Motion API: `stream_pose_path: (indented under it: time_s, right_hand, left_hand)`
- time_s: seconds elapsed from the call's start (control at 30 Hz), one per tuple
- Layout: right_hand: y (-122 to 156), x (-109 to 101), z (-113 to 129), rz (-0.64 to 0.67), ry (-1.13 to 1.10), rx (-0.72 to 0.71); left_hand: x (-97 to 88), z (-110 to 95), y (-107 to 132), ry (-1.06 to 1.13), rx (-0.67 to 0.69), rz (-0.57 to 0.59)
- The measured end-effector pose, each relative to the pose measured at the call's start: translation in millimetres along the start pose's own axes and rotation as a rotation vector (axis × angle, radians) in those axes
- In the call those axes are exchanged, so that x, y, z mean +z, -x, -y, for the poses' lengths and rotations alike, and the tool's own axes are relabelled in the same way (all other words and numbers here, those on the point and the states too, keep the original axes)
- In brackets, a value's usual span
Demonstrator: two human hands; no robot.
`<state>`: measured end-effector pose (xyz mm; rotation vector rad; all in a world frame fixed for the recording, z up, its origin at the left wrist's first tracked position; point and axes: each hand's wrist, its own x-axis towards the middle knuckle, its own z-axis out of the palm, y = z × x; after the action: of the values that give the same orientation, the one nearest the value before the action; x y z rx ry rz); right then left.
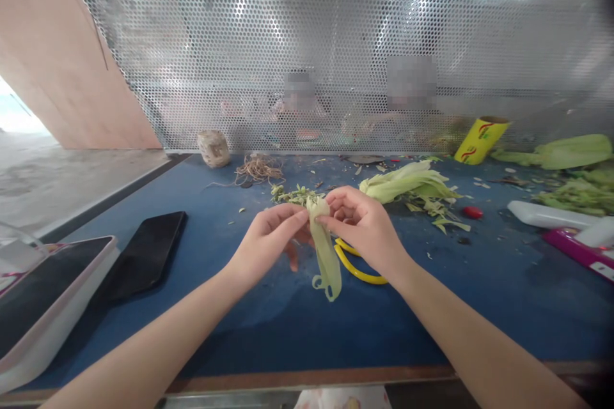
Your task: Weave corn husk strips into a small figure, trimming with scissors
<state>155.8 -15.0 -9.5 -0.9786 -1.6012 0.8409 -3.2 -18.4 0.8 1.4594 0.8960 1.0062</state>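
Both hands pinch the upper end of a pale green corn husk (327, 262), whose lower part hangs down with curled, slit tips. My left hand (275, 230) grips it from the left between thumb and fingers. From the right, my right hand (357, 217) closes on the folded top. Yellow loop handles (363, 273), perhaps of scissors, lie under my right hand, the remainder hidden. Beyond the fingers are small green leafy scraps (292, 194). A bundle of corn husks (403, 183) rests on the table behind my right hand.
At left lie a black phone (144, 255) and a pale-framed device (52, 300). A raffia tangle (259, 169) and stone-like block (213, 148) sit at the back, near a yellow roll (481, 140). A glue gun (570, 223) lies right. Two people sit behind the perforated metal screen (336, 32).
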Motion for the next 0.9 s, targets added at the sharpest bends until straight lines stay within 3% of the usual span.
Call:
stream_pose_path:
  time_s: [0.3,0.5,0.63,0.9]
  right_hand:
    - [1,2,1,0.046,-0.096,0.072]
    - [3,3,0,0.047,0.131,-0.058]
    - [5,5,-1,0.019,0.282,-0.168]
    - [6,13,-7,-0.069,0.154,-0.106]
  left_hand:
    - [-2.8,4,-2,-0.108,0.028,-0.077]
    - [-5.7,9,0,-0.280,0.094,-0.078]
    - [-1.0,9,1,-0.371,0.127,-0.154]
    - [7.0,12,3,-0.464,0.235,-0.247]
